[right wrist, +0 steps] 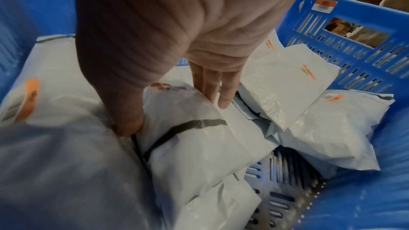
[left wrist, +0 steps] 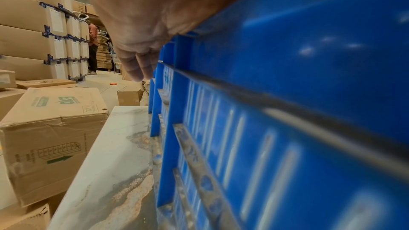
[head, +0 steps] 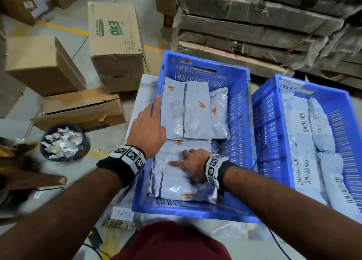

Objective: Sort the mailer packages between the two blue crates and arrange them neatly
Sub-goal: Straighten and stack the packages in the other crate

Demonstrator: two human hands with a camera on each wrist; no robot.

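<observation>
Grey poly mailers with orange labels lie in the nearer blue crate (head: 241,107). Two sit side by side at its far end (head: 186,110), and a small one (head: 219,114) leans by the right wall. My right hand (head: 191,162) lies flat, fingers spread, on the near mailer (head: 172,183). In the right wrist view its thumb (right wrist: 128,125) dips into the seam between two mailers and its fingers (right wrist: 218,92) reach the far edge of the mailer (right wrist: 199,146). My left hand (head: 148,122) rests on the crate's left rim, fingers straight (left wrist: 137,69). The second blue crate (head: 274,122) at right holds larger mailers (head: 305,152).
Both crates stand on a pale marbled slab (head: 141,91). Cardboard boxes (head: 115,50) crowd the left, with a black bin of scraps (head: 62,142) near them. Flattened cardboard stacks (head: 254,24) rise behind. Another person's blurred hand (head: 35,179) shows at lower left.
</observation>
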